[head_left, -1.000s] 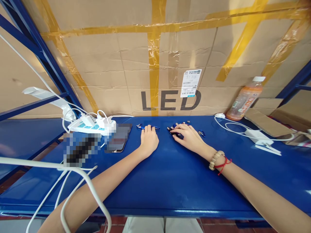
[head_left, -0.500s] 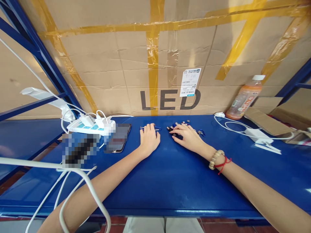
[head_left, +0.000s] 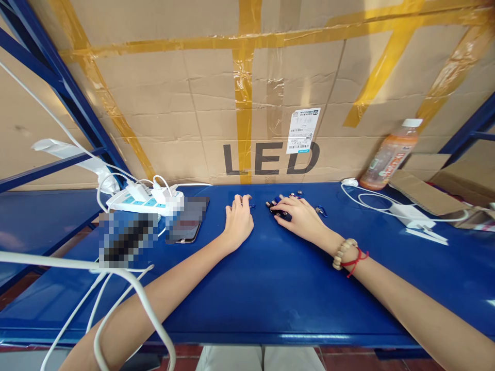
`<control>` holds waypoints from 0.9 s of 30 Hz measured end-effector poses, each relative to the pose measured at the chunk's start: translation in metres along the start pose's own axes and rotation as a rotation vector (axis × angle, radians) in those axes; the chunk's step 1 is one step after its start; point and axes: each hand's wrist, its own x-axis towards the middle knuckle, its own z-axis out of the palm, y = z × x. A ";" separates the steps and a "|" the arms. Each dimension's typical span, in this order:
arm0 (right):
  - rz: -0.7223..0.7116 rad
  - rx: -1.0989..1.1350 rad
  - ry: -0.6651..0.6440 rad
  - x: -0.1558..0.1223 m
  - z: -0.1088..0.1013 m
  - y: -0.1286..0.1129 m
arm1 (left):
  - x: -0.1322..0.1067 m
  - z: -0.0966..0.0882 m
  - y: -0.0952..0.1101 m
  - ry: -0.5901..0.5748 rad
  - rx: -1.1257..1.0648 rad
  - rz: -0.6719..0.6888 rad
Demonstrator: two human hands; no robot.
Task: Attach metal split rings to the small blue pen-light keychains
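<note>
My left hand [head_left: 238, 220] lies flat on the blue table [head_left: 270, 288] with its fingers stretched forward, covering a small blue metal piece of which only a tip shows by the fingertips. My right hand [head_left: 299, 216] rests palm down, fingers spread, on a cluster of small dark parts [head_left: 275, 204] and little silver bits near the cardboard wall. A small blue ring-shaped clip [head_left: 320, 210] lies just right of my right hand. A bead bracelet and red string sit on my right wrist.
A white power strip [head_left: 147, 202] with plugs and a dark phone [head_left: 189, 219] lie left of my hands. White cables hang at the near left. An orange drink bottle [head_left: 389, 157], a white charger [head_left: 410, 216] with cable and cardboard scraps lie at right. A taped "LED" cardboard box stands behind.
My left hand has slid forward a little and now covers the small blue piece that showed beyond its fingertips. The right hand has stayed on the dark parts.
</note>
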 end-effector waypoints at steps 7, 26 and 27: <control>0.145 -0.097 0.039 0.000 -0.001 -0.003 | 0.000 0.003 -0.001 0.057 0.046 -0.029; 0.222 -0.011 0.121 0.001 -0.008 -0.006 | 0.001 0.003 -0.004 0.281 0.071 -0.014; 0.216 0.022 0.150 0.001 -0.008 -0.006 | 0.001 0.002 -0.003 0.291 0.058 0.015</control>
